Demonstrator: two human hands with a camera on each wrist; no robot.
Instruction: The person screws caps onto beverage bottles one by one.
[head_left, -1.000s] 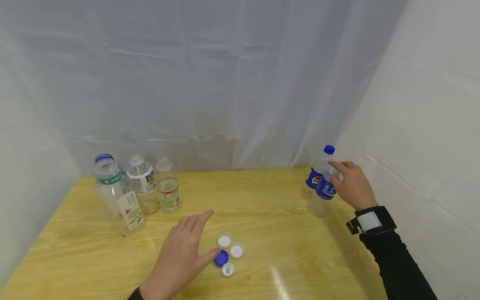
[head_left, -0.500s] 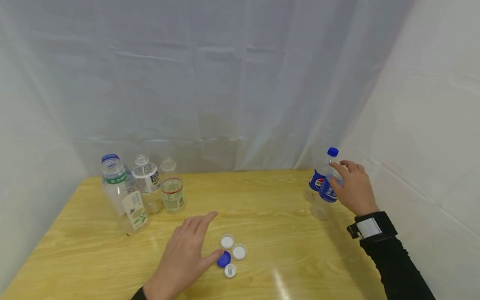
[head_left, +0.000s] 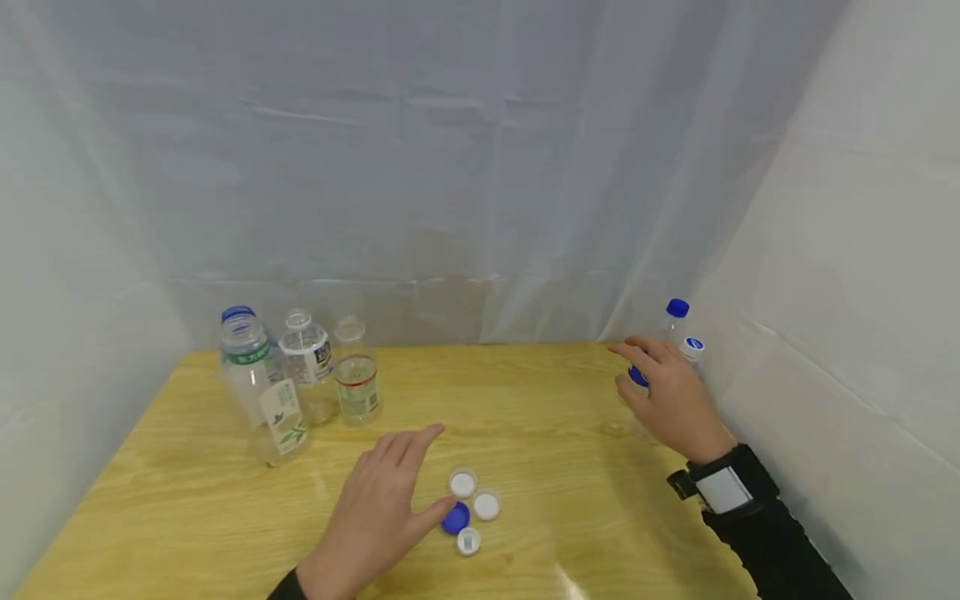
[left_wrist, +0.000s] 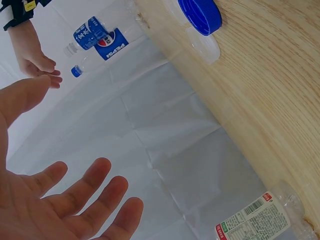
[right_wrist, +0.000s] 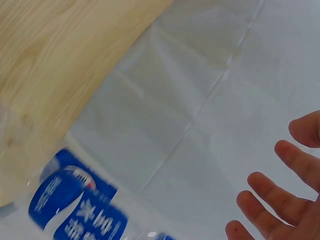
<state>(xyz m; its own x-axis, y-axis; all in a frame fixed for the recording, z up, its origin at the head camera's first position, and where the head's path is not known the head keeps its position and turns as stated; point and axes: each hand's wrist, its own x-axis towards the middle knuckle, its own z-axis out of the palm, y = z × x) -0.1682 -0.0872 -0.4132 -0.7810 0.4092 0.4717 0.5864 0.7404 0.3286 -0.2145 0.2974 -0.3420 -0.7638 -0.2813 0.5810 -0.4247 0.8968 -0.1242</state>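
Over the table my left hand point(head_left: 367, 512) hovers with fingers spread, its thumb by a blue cap point(head_left: 455, 518) and apart from the bottles. Around that cap lie a white cap point(head_left: 462, 483), another white cap point(head_left: 486, 505) and a smaller white cap point(head_left: 468, 542). My right hand point(head_left: 671, 404), fingers loosely extended and holding nothing, partly hides two upright bottles in the head view. One is a Pepsi bottle point(left_wrist: 112, 45) with a blue cap point(head_left: 677, 308). Beside it stands a clear bottle with a blue label point(left_wrist: 90, 34) and a white top point(head_left: 693, 345).
At the table's left side several clear plastic bottles stand grouped, among them a bottle with a green neck band point(head_left: 283, 417), a bottle with a white label point(head_left: 307, 362) and a bottle with a red-edged label point(head_left: 357, 387). Pale sheeting point(head_left: 450, 167) hangs behind the wooden table point(head_left: 547, 433).
My right hand has come away from the blue-labelled bottle's top and moved left, across the front of the bottles. The head view has turned slightly left. The left hand keeps its pose beside the caps.
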